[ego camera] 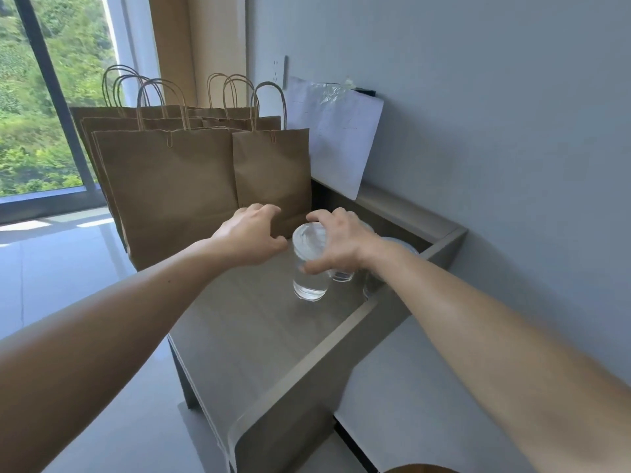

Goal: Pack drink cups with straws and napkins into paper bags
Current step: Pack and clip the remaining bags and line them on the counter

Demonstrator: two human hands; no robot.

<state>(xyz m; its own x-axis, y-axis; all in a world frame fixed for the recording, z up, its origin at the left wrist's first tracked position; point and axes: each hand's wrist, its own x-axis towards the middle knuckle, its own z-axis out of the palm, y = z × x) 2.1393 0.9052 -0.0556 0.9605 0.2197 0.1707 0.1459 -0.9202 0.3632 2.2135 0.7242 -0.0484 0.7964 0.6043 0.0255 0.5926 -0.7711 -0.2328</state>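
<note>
Lidded clear cup (309,268) stands near the bench's (256,322) far end, just before the paper bags (167,192). Right hand (336,244) grips its top; left hand (249,233) hovers loosely spread, holding nothing. Risk: a lid-only grip may slip, toppling neighbouring cups (392,245).

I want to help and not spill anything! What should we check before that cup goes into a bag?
1. Right hand grips the cup at its top: ok.
2. Lid on the cup: ok.
3. Cup upright: ok.
4. Left hand free to open a bag: ok, it holds nothing.
5. Small bag open at the top: cannot tell.
6. Straws and napkins ready: cannot tell, none in view.
</note>
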